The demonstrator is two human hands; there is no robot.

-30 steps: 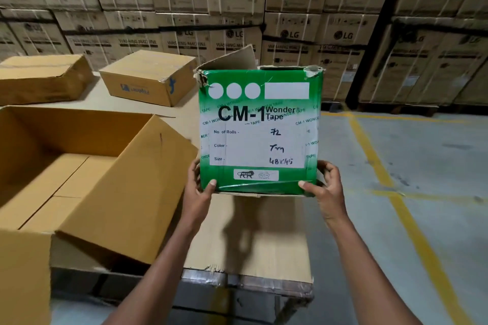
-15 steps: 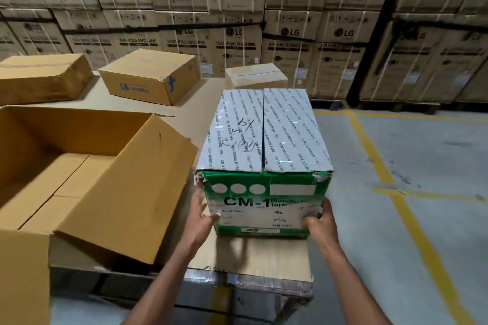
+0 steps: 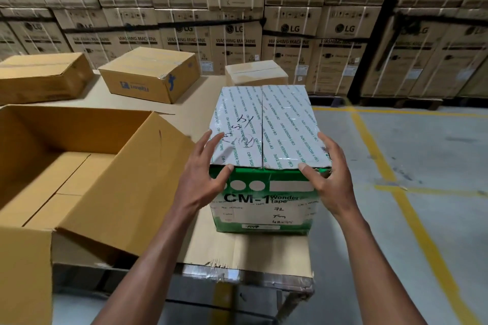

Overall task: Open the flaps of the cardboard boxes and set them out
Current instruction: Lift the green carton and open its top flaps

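Note:
A green CM-1 Wonder Tape box stands on the cardboard-covered table, its two white printed top flaps lying closed. My left hand is at the box's near left top corner, with spread straight fingers on the left flap and the thumb on the front edge. At the near right top corner is my right hand, thumb on the front edge and fingers along the right side. A large brown box with its flaps open stands to the left.
Closed brown boxes lie further back: one at far left, a Flipkart box, and a small one behind the green box. Stacked washing-machine cartons form the back wall. Concrete floor with yellow lines lies right of the table edge.
The green box, held up in the air a second ago, came down onto the table. Both hands then moved from its lower front corners up to its top front corners.

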